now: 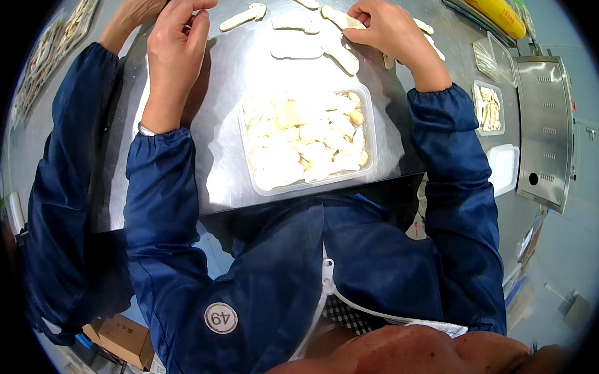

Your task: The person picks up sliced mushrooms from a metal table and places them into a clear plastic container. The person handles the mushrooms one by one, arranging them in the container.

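Between the thumb and fingers of my right hand (390,33) is the end of a pale mushroom slice (337,17), held low over the steel table (224,155). My left hand (178,48) hovers at the upper left, fingers curled, thumb and index finger slightly apart, with nothing visible in it. Several loose slices lie between the hands, among them a long-stemmed slice (244,18) and a broad slice (296,47). Nearer my body, a clear plastic tub (373,135) is heaped with pale mushroom pieces (302,137); glare washes out their detail.
At left a co-worker's sleeve (75,145) and hand (133,19) come close to my left arm. Trays of slices (71,31) lie beyond. On the right are a yellow roll (491,7), a small filled tub (489,108), a white tray (504,170) and a steel housing (545,129).
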A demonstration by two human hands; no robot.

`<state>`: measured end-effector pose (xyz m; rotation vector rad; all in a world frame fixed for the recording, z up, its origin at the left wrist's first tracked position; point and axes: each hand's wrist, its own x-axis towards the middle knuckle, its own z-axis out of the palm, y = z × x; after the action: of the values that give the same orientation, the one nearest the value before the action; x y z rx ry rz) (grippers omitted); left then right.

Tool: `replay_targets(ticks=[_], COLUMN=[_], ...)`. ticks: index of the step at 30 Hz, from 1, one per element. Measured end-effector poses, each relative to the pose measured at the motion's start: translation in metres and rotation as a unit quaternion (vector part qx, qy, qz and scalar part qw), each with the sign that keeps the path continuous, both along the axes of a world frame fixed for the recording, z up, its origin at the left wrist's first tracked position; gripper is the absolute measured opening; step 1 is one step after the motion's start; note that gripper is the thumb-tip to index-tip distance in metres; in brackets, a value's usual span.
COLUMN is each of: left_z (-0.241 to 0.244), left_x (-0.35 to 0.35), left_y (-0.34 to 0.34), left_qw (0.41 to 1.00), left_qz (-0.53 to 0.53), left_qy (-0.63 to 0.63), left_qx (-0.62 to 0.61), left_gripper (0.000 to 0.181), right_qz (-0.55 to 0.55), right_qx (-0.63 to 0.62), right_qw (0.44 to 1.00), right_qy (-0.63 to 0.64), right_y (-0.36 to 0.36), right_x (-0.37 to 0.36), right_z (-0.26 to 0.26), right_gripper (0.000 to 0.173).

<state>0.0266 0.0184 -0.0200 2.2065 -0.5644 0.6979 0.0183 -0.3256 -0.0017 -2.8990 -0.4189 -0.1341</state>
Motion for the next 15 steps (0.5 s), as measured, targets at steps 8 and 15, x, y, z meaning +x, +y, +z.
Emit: replay_targets(ticks=[8, 15], left_z=[0.019, 0.008], left_x=[-0.02, -0.014], left_y=[-0.014, -0.013], left_qw=[0.999, 0.997], left_qz=[-0.004, 0.009], left_qy=[0.026, 0.056], left_qx=[-0.037, -0.058], left_gripper=[0.019, 0.016], right_qz=[0.158, 0.206], right_qx=[0.119, 0.116], right_qw=[0.976, 0.971], right_qy=[-0.092, -0.021], right_y=[0.021, 0.067], right_x=[-0.069, -0.144], right_z=[0.028, 0.047], right_gripper=[0.027, 0.037])
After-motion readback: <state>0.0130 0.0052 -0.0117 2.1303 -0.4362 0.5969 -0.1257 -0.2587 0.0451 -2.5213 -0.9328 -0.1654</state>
